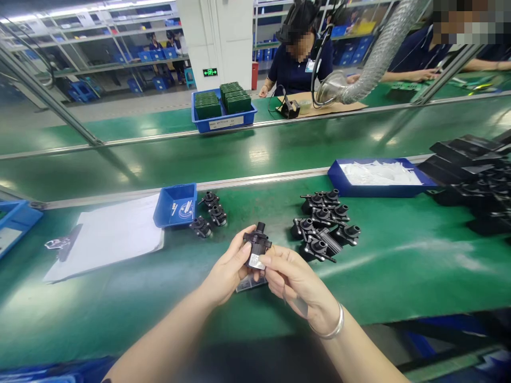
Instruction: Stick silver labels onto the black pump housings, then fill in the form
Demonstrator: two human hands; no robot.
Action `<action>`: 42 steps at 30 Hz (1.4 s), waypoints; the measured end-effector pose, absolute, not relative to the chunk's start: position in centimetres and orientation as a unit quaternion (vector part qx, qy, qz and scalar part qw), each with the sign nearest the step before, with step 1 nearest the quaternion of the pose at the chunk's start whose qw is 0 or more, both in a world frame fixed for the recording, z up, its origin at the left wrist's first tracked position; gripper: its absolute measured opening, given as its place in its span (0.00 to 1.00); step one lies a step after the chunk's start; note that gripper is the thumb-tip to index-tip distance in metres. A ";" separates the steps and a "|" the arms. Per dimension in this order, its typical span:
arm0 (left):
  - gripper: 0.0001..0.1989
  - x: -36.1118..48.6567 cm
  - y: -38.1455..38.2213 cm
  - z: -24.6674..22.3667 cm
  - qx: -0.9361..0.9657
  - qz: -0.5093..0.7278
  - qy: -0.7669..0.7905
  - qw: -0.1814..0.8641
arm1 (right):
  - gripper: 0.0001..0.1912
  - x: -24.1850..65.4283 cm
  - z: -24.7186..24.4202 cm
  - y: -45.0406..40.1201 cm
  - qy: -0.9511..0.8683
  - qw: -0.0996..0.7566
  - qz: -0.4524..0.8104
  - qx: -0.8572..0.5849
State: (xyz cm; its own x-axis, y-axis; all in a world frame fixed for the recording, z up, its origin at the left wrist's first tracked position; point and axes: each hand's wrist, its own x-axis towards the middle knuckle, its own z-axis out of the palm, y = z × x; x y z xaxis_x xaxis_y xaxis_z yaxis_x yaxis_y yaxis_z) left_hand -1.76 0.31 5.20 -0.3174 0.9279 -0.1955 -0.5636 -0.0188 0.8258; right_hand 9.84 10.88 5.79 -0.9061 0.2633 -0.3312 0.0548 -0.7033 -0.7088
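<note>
A small black pump (258,242) with a round outlet on top is held upright above the table, in the middle of the view. My left hand (229,266) is closed around its left side, with the thumb on the front. On the pump's lower front is a silver-white label (255,261). My right hand (293,276) is closed at the label's right edge, thumb against it and fingers curled beneath. A greyish sheet (250,283) shows partly below the hands; the rest of it is hidden.
Several black pumps (321,218) stand to the right, others (209,215) beside a small blue tray (175,205). A clipboard with paper (115,234) lies left. Behind are a blue box of white pieces (339,178) and a metal rail. Black parts (475,175) are piled far right. A co-worker (299,69) sits opposite.
</note>
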 end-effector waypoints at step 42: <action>0.25 -5.7 1.2 3.6 0.269 0.699 0.590 0.300 | 0.08 15.4 5.3 13.1 -0.352 0.166 0.894 -0.222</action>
